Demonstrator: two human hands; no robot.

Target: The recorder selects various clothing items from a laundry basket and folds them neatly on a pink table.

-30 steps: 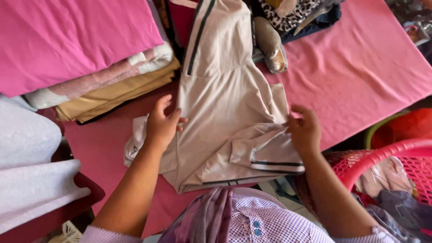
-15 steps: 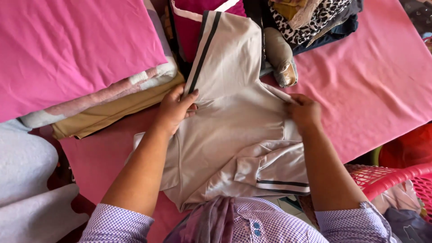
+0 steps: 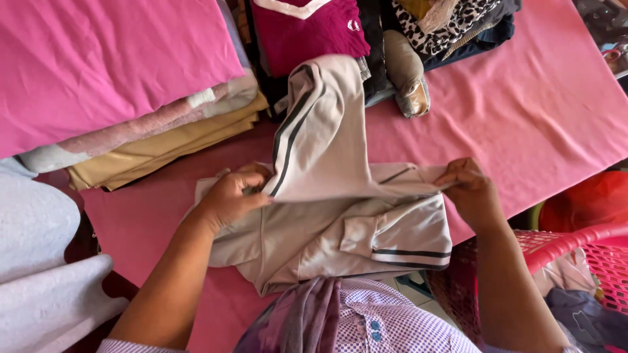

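While your left hand and right hand pinched the beige shirt — fingers clenched on both edges — it stayed flat on the pink counter.

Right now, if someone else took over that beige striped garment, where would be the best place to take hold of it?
Probably along the fold edge of the beige garment, at its two ends, where the left hand and right hand pinch it now. Come from the near side, one hand per end. The cloth lies flat and limp on the pink table cover, so a single middle grip would likely let it sag and unfold.
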